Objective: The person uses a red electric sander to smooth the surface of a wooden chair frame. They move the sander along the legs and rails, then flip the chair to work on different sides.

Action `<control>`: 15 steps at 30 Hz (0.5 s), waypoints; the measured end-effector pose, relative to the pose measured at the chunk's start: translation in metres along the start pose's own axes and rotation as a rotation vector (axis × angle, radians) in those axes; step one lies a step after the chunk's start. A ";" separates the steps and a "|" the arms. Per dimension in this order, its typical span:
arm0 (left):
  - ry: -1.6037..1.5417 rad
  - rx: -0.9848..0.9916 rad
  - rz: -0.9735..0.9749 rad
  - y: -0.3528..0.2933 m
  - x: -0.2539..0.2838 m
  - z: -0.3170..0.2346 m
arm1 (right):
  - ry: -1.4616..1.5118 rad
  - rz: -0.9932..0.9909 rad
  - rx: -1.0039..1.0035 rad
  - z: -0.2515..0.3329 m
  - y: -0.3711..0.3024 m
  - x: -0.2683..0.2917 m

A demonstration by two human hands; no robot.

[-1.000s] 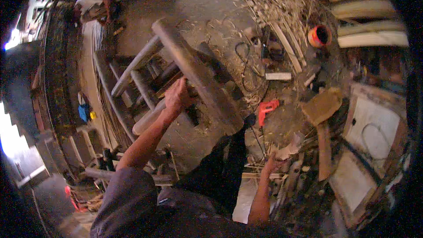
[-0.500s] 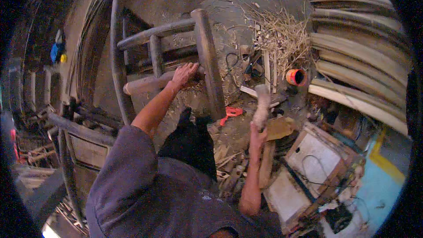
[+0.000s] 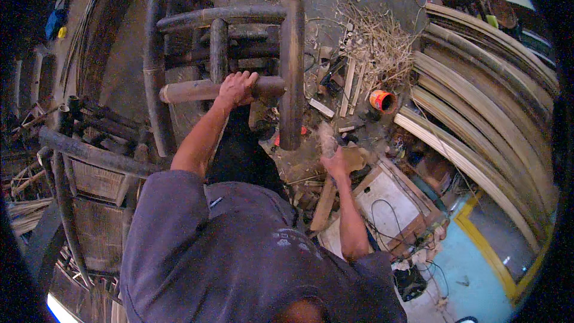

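In front of me stands a dark bamboo chair frame with thick round posts and crosspieces. My left hand is wrapped over a thick brown bamboo rail. The rail's right end meets the right post, and its left end lies by the left post. In my right hand, a pale, worn wooden club points up, apart from the frame and to the right of its post. Behind the post's lower end, an orange-red power tool is partly hidden on the floor.
Curved split-bamboo lengths are stacked at right. An orange can stands near wood shavings. A white panel in a wooden frame lies by my right arm. Another bamboo chair is at left.
The view has shifted. The frame's right post, tilted before, looks upright now. My right hand and the club have come left, closer to the post; my left hand keeps hold of the rail.
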State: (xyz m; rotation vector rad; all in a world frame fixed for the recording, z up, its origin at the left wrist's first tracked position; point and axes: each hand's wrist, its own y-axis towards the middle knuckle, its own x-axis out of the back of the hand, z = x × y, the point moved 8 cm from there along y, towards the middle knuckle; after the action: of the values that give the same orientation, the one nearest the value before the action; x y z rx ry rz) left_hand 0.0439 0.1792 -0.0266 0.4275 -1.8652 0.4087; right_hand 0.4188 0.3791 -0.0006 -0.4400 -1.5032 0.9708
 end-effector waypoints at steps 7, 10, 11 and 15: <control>-0.017 0.033 0.071 0.001 -0.007 0.004 | -0.307 -0.106 0.011 0.013 0.019 0.012; -0.005 0.004 -0.006 0.004 0.003 0.001 | -0.482 0.164 0.210 0.066 0.000 -0.032; -0.008 -0.001 -0.021 0.001 0.006 -0.001 | -0.456 0.146 0.208 0.075 -0.011 -0.026; 0.057 0.005 -0.066 0.000 0.002 0.006 | -0.218 0.160 0.029 0.090 -0.014 0.027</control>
State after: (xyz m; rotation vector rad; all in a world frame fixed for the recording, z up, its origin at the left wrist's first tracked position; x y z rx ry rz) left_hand 0.0379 0.1762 -0.0268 0.4750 -1.7905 0.3777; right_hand 0.3321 0.3635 0.0348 -0.4494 -1.6655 1.1956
